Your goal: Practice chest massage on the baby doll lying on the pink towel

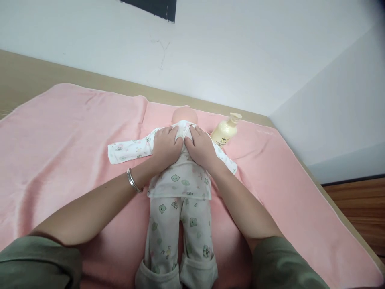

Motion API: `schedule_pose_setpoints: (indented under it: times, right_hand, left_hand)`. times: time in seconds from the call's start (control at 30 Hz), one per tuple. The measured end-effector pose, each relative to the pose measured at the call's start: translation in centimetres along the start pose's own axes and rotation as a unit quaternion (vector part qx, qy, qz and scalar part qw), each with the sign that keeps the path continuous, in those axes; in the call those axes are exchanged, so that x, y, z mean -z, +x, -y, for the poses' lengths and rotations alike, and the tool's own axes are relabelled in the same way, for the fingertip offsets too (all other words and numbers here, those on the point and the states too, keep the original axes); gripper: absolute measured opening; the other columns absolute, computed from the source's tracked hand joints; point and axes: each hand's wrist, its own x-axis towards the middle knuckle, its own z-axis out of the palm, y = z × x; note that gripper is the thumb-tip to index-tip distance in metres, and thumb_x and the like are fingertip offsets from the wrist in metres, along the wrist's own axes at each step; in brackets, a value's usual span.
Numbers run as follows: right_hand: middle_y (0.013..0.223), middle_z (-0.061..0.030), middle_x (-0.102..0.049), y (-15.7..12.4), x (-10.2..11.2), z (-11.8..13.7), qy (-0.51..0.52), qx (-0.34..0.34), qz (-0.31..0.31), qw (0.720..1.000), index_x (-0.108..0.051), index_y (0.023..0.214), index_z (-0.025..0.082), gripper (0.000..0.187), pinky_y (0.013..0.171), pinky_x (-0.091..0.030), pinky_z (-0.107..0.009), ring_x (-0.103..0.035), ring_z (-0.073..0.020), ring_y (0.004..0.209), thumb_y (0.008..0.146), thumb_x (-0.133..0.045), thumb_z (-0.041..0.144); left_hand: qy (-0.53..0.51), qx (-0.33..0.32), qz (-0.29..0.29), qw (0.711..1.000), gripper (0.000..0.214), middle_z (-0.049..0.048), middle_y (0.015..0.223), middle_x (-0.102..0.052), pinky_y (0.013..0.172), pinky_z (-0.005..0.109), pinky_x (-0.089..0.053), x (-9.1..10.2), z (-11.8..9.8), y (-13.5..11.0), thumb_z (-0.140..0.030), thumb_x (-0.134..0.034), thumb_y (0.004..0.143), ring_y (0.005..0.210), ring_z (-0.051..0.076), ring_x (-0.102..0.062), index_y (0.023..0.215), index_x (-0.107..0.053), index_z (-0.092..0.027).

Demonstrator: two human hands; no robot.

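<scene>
Fingers (164, 131) are lying flat and open, gripping nothing. I'm resting left hand (166, 147) and right hand (202, 147) symmetrically on the doll (180, 182), upper torso, likely for even contact. It's lying mid-blanket, head toward 12 o'clock. Pump bottle (226, 130) is standing at 2 o'clock, probably for easy reach. Pink blanket (75, 160) is covering the desk (24, 74); white wall (210, 48) is rising at 12.
</scene>
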Motion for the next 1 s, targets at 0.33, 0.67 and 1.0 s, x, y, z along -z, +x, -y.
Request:
schedule_pose_setpoints:
  times: [0.33, 0.67, 1.0]
  right_hand:
    - [0.156, -0.0251, -0.053, 0.1, 0.0, -0.1, 0.002, 0.006, -0.002, 1.000, -0.045, 0.153, 0.003, 0.061, 0.120, -0.039, -0.055, -0.050, -0.0377, 0.145, 0.102, -0.030, 0.032]
    - [0.145, -0.0260, -0.061, -1.1, 3.3, 0.7, -0.059, 0.062, 0.095, 0.992, -0.048, 0.144, 0.003, 0.051, 0.108, -0.047, -0.050, -0.058, -0.0373, 0.132, 0.106, -0.028, 0.031]
    - [0.126, -0.0158, -0.072, -0.2, 3.2, 0.3, 0.008, -0.013, 0.085, 0.996, -0.061, 0.120, 0.017, 0.037, 0.088, -0.053, -0.041, -0.068, -0.0312, 0.110, 0.103, -0.032, 0.033]
  left_hand:
    - [0.116, -0.073, 0.028, 0.990, 0.050, 0.0213, 0.130, -0.067, 0.106, 0.053, -0.047, 0.7, 0.4, -0.2, -0.025, -0.032, 0.100, 0.120, 0.035, -0.062, 0.140, -0.057, -0.009]
    - [0.122, -0.134, 0.075, 0.981, 0.029, 0.0179, 0.100, -0.070, 0.088, 0.047, -0.050, 2.3, -0.5, -0.1, -0.016, -0.037, 0.095, 0.096, 0.032, -0.064, 0.097, -0.066, -0.013]
    - [0.086, -0.077, 0.026, 0.993, 0.030, 0.0197, 0.105, -0.066, 0.095, 0.050, -0.049, 1.6, -0.9, -0.8, -0.023, -0.036, 0.098, 0.102, 0.034, -0.061, 0.105, -0.063, -0.014]
